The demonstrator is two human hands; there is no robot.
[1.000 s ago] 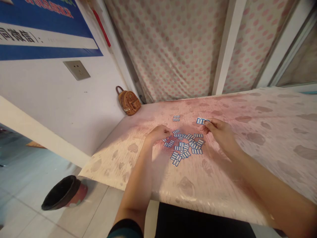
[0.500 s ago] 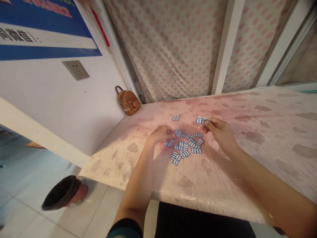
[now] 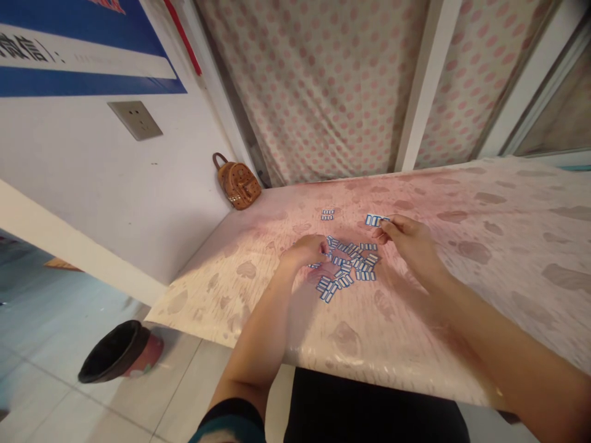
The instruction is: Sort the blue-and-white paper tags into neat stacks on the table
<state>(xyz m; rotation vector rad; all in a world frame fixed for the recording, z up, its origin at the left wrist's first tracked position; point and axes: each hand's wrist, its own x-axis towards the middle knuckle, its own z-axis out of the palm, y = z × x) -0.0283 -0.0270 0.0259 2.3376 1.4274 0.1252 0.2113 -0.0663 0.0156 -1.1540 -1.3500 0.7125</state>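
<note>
Small cards (image 3: pixel 342 263) with white boxes edged in blue lie scattered and overlapping in a loose pile on the table. My right hand (image 3: pixel 404 237) pinches one or more such blue-and-white cards (image 3: pixel 373 219) above the table, just beyond the pile's right side. At the pile's left edge, my left hand (image 3: pixel 310 250) has its fingers curled together over the cards; whatever is between the fingertips is hidden. Beyond the pile, two rows of the same cards (image 3: pixel 327 215) lie neatly, one above the other.
A patterned cloth (image 3: pixel 346 335) covers the table. In the back left corner leans a small brown backpack-shaped bag (image 3: pixel 240 184) by the wall. A bin (image 3: pixel 143 354) with a dark lining stands on the floor at left. Dotted curtains (image 3: pixel 323 92) hang behind the table.
My left hand has moved slightly right and in over the pile, covering cards at its left edge. My right hand keeps holding its cards in nearly the same place. The view has shifted a little.
</note>
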